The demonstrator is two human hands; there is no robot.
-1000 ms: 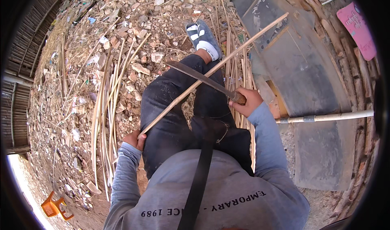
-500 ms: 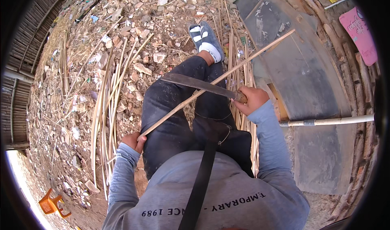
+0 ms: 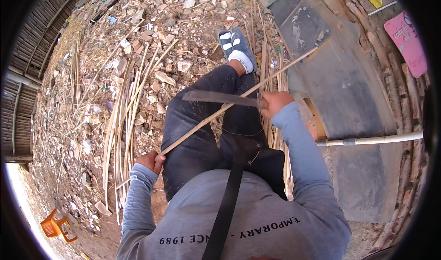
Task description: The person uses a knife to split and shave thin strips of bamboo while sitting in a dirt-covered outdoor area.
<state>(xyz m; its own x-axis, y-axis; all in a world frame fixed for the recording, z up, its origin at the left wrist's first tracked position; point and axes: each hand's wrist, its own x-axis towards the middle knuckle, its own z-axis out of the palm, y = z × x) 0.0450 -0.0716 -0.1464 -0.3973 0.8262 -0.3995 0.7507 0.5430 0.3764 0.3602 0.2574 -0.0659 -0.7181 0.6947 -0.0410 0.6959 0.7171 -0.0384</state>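
A long pale bamboo strip [image 3: 197, 126] slants across my thighs, from lower left up to the right. My left hand [image 3: 150, 161] is closed around its near end, beside my left thigh. In my right hand [image 3: 276, 103] is the handle of a machete [image 3: 219, 97], its long dark blade pointing left and blurred by motion. The blade crosses the strip close to my right hand; whether its edge touches the strip I cannot tell. The handle is mostly covered by my fingers.
Several split bamboo strips [image 3: 126, 117] lie on stony ground to my left, with more strips [image 3: 266, 62] on the right. Dark flat boards [image 3: 351, 103], a white pipe [image 3: 390, 138] and a pink panel [image 3: 405, 44] are at right. An orange plastic chair [image 3: 56, 225] stands lower left.
My right hand has moved a little left and up with the machete, and the blade lies flatter. The strip's far end has shifted left and down; my left hand keeps its hold.
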